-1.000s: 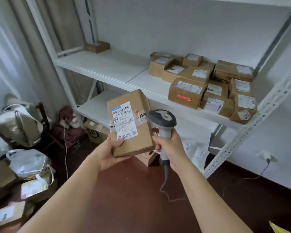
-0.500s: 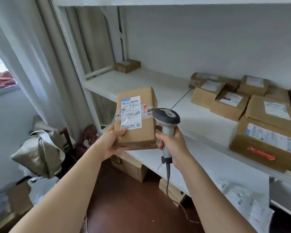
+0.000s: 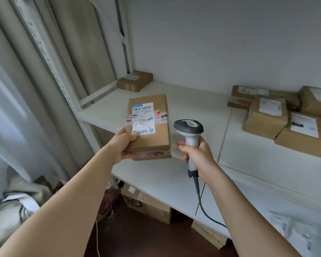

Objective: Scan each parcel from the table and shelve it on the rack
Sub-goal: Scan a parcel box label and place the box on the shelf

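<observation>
We are holding the brown cardboard parcel with the white label (image 3: pixel 148 127) in our left hand (image 3: pixel 125 143), fingers curled round its near left corner, long axis pointing into the white rack shelf (image 3: pixel 193 101) just beyond (right hand (image 3: pixel 196 154) gripping the grey handheld scanner (image 3: pixel 190 130)).

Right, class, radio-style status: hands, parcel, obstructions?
Left hand gripping parcel over shelf. Right hand holding scanner. Shelf space ahead free.
</observation>
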`<state>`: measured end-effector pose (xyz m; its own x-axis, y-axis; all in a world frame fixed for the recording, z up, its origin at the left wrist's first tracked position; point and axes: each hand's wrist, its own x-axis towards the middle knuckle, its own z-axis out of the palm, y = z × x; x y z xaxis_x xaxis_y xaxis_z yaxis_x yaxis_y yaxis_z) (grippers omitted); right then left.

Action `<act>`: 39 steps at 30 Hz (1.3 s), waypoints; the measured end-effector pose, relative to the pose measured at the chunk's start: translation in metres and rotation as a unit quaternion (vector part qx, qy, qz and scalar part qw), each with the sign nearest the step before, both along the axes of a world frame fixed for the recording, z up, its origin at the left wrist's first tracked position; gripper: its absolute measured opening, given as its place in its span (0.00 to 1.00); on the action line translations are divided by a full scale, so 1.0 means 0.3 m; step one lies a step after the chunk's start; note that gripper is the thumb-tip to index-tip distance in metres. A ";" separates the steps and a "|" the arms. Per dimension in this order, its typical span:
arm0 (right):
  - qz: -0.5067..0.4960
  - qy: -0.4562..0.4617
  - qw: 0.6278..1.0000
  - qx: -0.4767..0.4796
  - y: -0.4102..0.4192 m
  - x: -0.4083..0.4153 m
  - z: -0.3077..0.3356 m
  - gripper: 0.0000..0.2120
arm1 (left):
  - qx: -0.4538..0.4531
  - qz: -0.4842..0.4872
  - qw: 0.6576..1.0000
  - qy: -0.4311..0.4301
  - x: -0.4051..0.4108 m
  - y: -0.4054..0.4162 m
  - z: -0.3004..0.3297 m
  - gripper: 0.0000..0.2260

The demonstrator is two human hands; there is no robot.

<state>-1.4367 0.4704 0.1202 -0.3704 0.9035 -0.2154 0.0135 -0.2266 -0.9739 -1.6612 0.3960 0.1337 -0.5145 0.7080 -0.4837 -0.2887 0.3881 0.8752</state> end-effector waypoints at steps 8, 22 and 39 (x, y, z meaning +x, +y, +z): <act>-0.056 -0.044 0.997 0.002 0.103 -0.247 -0.015 0.11 | -0.072 -0.084 0.993 0.037 -0.329 0.239 0.042 0.05; -0.091 -0.138 0.986 0.012 0.284 -0.381 -0.043 0.13 | 0.028 -0.119 0.600 0.790 -0.253 0.428 -0.054 0.21; -0.035 -0.155 0.987 0.009 0.340 -0.428 -0.050 0.16 | -0.240 -0.093 0.710 0.655 -0.449 0.463 -0.085 0.38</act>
